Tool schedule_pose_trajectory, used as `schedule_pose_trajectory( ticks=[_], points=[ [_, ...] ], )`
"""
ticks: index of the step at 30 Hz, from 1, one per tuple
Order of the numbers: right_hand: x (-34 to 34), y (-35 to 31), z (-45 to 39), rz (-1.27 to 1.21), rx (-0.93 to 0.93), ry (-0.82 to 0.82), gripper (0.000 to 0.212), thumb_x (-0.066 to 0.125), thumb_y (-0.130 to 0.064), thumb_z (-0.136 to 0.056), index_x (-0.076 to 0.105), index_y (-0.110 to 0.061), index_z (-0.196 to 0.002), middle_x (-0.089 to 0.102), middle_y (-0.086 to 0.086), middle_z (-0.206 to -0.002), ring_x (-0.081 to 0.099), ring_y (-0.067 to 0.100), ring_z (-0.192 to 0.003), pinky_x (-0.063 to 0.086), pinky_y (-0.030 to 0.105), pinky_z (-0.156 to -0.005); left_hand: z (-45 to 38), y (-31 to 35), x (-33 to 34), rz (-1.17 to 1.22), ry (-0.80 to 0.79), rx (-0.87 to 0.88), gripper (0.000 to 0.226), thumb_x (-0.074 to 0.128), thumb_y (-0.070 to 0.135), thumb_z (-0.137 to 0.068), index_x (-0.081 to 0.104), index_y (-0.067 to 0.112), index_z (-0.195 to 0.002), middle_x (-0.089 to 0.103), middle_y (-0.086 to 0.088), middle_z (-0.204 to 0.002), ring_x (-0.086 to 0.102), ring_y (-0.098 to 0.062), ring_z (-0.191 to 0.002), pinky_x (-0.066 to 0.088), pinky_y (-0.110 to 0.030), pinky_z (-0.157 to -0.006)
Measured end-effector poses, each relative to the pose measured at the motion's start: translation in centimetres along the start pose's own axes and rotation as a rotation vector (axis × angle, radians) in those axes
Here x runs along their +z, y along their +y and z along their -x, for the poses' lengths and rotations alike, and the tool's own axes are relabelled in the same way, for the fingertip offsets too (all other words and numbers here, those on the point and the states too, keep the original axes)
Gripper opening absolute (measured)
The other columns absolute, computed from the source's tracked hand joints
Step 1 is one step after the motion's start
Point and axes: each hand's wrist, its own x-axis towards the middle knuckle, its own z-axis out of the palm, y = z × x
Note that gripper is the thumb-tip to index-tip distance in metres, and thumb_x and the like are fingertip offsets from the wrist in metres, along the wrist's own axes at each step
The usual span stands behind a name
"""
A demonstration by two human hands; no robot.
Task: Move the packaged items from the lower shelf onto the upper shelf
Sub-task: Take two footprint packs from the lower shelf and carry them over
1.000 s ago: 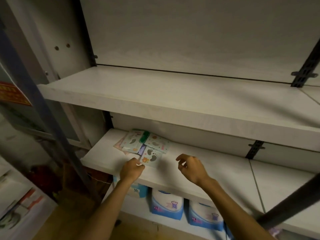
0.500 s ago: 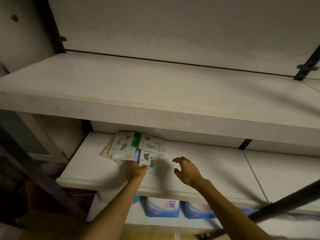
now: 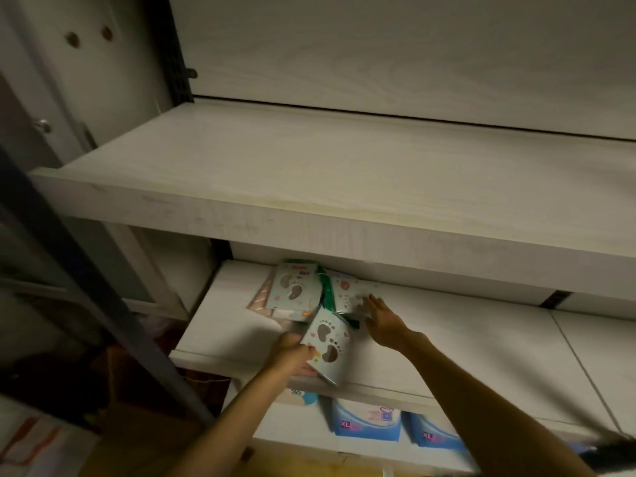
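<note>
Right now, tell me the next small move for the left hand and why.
Probably lift the footprint packet up past the upper shelf edge and lay it there. The left hand already grips it, tilted off the lower shelf, and the upper board looks bare. The right hand is flat on another packet, next in line.

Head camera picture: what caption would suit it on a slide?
Left hand grips a footprint-patterned packet at the lower shelf edge; right hand reaches onto another packet.
</note>
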Motion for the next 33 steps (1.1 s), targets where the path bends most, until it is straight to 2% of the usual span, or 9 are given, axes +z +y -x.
schedule_pose_trajectory(
  ticks=[3,9,12,14,16,20,27,30,33],
  points=[
    [0.3,0.5,-0.8,0.040,-0.006,-0.034,0.054,0.044,-0.015,-0.098,0.031,-0.022,-0.150,0.028,0.005,-0.157,0.034,0.032,-0.141,0.037,0.047,-0.113,0.7,0.0,-2.3,-0.041,-0.011,0.060,0.021,0.060,-0.004,-0.093,0.064,-0.002,-0.114,0.069,-0.024,-0.111,0.071,-0.041,-0.094,0.063,-0.048,-0.070],
    [1.3,-0.2,-0.8,0.110,0.165,0.086,0.058,0.061,-0.031,-0.093,0.035,-0.014,-0.142,0.044,0.014,-0.136,0.055,0.027,-0.112,0.052,0.037,-0.096,1.0,0.7,-5.3,-0.038,-0.016,0.165,0.023,0.063,0.003,-0.094,0.062,0.002,-0.117,0.072,-0.016,-0.109,0.075,-0.031,-0.090,0.063,-0.038,-0.068],
    [0.9,-0.2,-1.0,0.088,0.234,0.079,0.053,0.066,-0.044,-0.087,0.052,-0.014,-0.129,0.058,0.007,-0.117,0.061,0.020,-0.097,0.055,0.030,-0.086,0.5,1.1,-6.1,0.010,-0.023,0.199,0.021,0.063,0.003,-0.095,0.062,0.003,-0.116,0.072,-0.015,-0.109,0.075,-0.028,-0.088,0.063,-0.037,-0.068],
    [0.4,0.3,-1.1,0.131,0.245,0.093,0.062,0.073,-0.054,-0.077,0.057,-0.014,-0.122,0.058,0.003,-0.111,0.056,0.019,-0.098,0.053,0.034,-0.088,0.4,1.2,-6.3,0.062,-0.026,0.216,0.017,0.063,0.002,-0.095,0.064,0.008,-0.111,0.073,-0.013,-0.109,0.075,-0.025,-0.086,0.063,-0.035,-0.067],
    [0.3,1.3,-1.1,0.118,0.232,0.076,0.078,0.078,-0.057,-0.067,0.050,-0.016,-0.127,0.052,0.003,-0.120,0.052,0.021,-0.107,0.051,0.038,-0.092,0.1,1.0,-6.4,0.103,-0.031,0.226,0.018,0.063,0.001,-0.095,0.064,0.012,-0.108,0.072,-0.011,-0.109,0.075,-0.024,-0.085,0.063,-0.034,-0.068],
    [1.5,4.8,-2.5,0.067,0.221,0.009,0.103,0.071,-0.075,-0.049,0.039,-0.027,-0.134,0.055,0.001,-0.125,0.055,0.017,-0.101,0.055,0.039,-0.086,-0.5,0.7,-6.6,0.119,-0.072,0.216,0.033,0.065,0.001,-0.093,0.060,0.008,-0.125,0.067,-0.015,-0.125,0.074,-0.028,-0.098,0.062,-0.040,-0.079],
    [0.6,2.4,1.2,0.063,0.417,0.062,0.099,0.079,-0.068,-0.059,0.043,-0.017,-0.137,0.051,0.004,-0.119,0.041,0.017,-0.102,0.043,0.029,-0.085,-1.1,0.2,-6.2,0.164,-0.079,0.196,0.052,0.067,-0.001,-0.091,0.050,0.006,-0.140,0.055,-0.017,-0.139,0.072,-0.028,-0.104,0.062,-0.033,-0.074],
    [0.5,3.0,1.9,-0.036,0.452,0.063,0.095,0.081,-0.068,-0.052,0.050,-0.021,-0.128,0.053,0.001,-0.110,0.046,0.016,-0.100,0.047,0.029,-0.081,-0.8,0.3,-5.7,0.166,-0.113,0.204,0.041,0.066,-0.001,-0.092,0.057,0.007,-0.131,0.063,-0.015,-0.132,0.072,-0.026,-0.103,0.062,-0.033,-0.075],
    [0.1,3.6,3.1,-0.372,0.510,0.059,0.058,0.082,-0.038,-0.074,0.053,-0.012,-0.117,0.062,0.007,-0.109,0.063,0.019,-0.091,0.061,0.033,-0.072,-0.2,0.8,-4.7,0.194,-0.158,0.205,0.035,0.062,-0.003,-0.094,0.061,0.009,-0.128,0.069,-0.009,-0.122,0.070,-0.024,-0.105,0.062,-0.033,-0.076]
  ],
)
